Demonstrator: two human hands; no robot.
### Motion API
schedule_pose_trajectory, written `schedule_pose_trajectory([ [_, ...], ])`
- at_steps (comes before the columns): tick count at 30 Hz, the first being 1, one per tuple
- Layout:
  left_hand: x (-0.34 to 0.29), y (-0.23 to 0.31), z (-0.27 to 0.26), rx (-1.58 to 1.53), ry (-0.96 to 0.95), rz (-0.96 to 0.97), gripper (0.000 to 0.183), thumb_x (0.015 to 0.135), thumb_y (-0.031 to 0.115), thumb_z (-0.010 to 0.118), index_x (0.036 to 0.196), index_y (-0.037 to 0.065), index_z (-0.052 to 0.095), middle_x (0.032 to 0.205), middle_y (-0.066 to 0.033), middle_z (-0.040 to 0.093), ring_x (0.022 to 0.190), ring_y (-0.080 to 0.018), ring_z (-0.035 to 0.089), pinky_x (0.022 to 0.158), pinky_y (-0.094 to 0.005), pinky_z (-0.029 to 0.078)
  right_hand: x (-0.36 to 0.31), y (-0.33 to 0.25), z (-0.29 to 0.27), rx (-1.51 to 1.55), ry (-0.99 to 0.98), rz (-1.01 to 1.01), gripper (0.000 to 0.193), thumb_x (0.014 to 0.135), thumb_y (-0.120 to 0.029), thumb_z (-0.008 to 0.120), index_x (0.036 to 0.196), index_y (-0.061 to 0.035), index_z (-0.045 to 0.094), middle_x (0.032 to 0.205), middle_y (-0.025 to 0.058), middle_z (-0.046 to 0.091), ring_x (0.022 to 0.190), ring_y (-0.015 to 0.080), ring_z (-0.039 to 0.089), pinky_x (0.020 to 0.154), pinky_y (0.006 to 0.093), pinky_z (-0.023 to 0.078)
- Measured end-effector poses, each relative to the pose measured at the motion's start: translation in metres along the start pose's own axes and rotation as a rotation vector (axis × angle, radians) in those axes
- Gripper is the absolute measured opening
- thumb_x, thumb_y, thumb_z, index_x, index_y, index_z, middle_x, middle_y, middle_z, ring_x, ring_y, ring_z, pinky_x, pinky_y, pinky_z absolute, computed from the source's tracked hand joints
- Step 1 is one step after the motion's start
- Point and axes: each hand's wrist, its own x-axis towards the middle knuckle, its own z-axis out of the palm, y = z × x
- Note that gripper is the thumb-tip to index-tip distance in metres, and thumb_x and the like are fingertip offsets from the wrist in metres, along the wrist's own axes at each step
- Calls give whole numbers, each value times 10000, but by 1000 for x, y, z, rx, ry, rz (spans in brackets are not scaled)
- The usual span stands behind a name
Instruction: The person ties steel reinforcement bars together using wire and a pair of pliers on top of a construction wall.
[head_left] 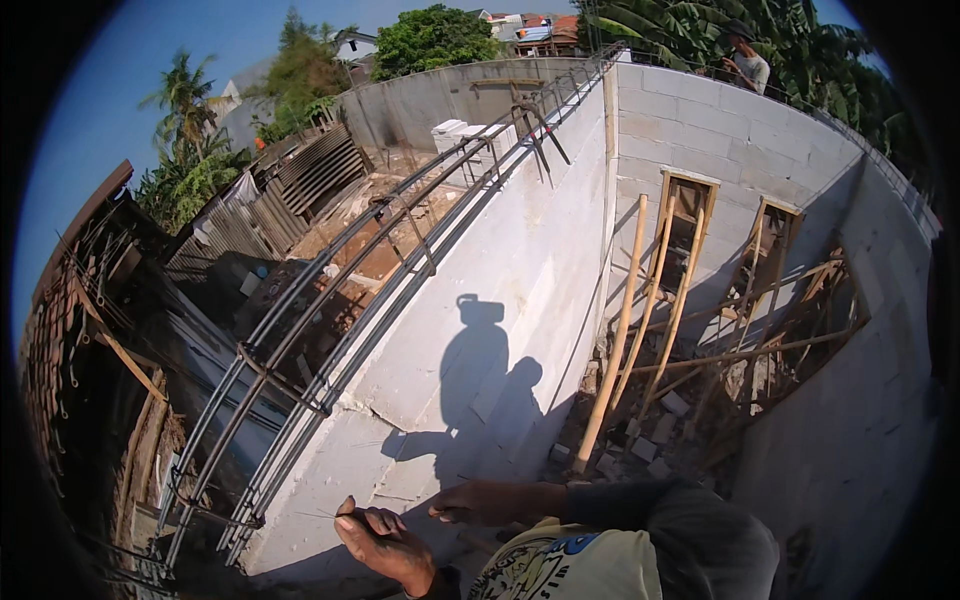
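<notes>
1. the left hand (385, 545) is low in the frame, fingers curled, pinching a thin wire (322, 516) that sticks out to its left.
2. the right hand (480, 502) sits just beside it, fingers pointing left, its forearm in a dark sleeve.
3. a long rebar cage (340, 320) runs along the top of the white block wall (500, 270), its near end close to the left hand.
4. bamboo poles (640, 320) lean against the far wall below.
5. another person (748, 62) stands at the far corner.
</notes>
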Motion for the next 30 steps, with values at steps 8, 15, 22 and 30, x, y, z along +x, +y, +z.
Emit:
schedule_pose_trajectory([
  [8, -5, -15, -12, 20, 0, 26, 479, 1043, 364, 430, 1290, -45, 452, 785, -60, 517, 787, -178, 531, 775, -355, 476, -3, 5, 14, 312, 173, 116, 236, 972, -171, 563, 1132, -13, 635, 1067, 129, 694, 1007, 227, 659, 863, 350, 487],
  [15, -23, -36, -9, -68, 38, 77, 459, 1052, 337, 398, 1285, -55, 442, 894, -116, 584, 920, -233, 605, 928, -390, 469, 12, -7, 5, 412, 214, 60, 214, 959, -142, 586, 1115, -10, 647, 876, 11, 627, 771, 74, 537, 736, 249, 450],
  [22, -14, -38, -25, 162, -30, 39, 370, 1055, 223, 407, 1256, -63, 527, 840, -67, 555, 784, -157, 575, 783, -308, 486, 20, -32, -2, 516, 25, 276, 278, 974, -167, 565, 1198, -9, 610, 921, 39, 639, 813, 102, 575, 760, 262, 461],
  [30, 33, -5, -53, 462, -22, 131, 311, 1036, 201, 489, 1203, -23, 626, 655, 65, 412, 551, -9, 318, 494, -207, 262, -23, -4, -25, 69, -266, 264, 307, 945, -164, 571, 1215, -20, 604, 978, 107, 674, 920, 194, 640, 818, 308, 486],
])
